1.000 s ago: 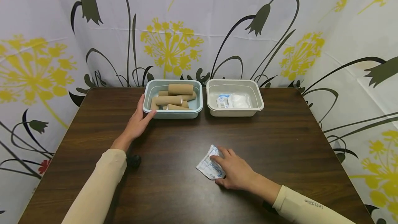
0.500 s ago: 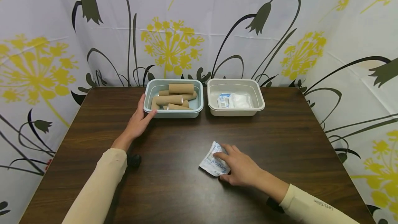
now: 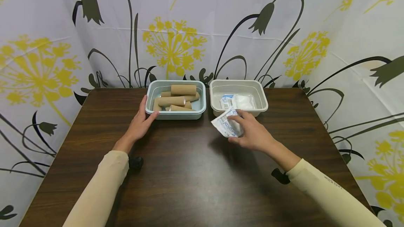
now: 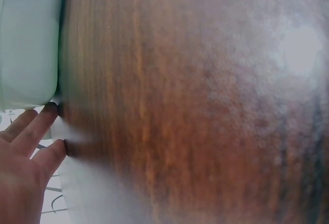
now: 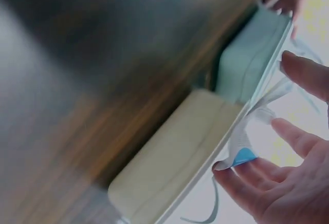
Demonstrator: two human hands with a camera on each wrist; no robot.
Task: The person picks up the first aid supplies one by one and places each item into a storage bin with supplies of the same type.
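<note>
My right hand [image 3: 249, 130] pinches a white packet with blue print [image 3: 225, 123] and holds it above the table, just in front of the cream tub [image 3: 262, 101]. In the right wrist view the packet [image 5: 244, 142] hangs between thumb and fingers [image 5: 298, 72] beside the cream tub [image 5: 180, 152]. The tub holds two more white packets [image 3: 236, 101]. My left hand [image 3: 140, 120] rests flat on the table, thumb and fingers touching the front left corner of the pale blue tub [image 3: 176, 116], which holds several cardboard tubes [image 3: 176, 101]. The left wrist view shows fingers [image 4: 31, 142] against the tub's wall [image 4: 28, 44].
The two tubs stand side by side at the back of the dark wooden table [image 3: 189, 178]. A flowered curtain [image 3: 189, 27] hangs close behind and along both sides of the table.
My right hand has lifted the packet off the table near the front and carried it back to the cream tub's front edge. The left hand has stayed at the blue tub.
</note>
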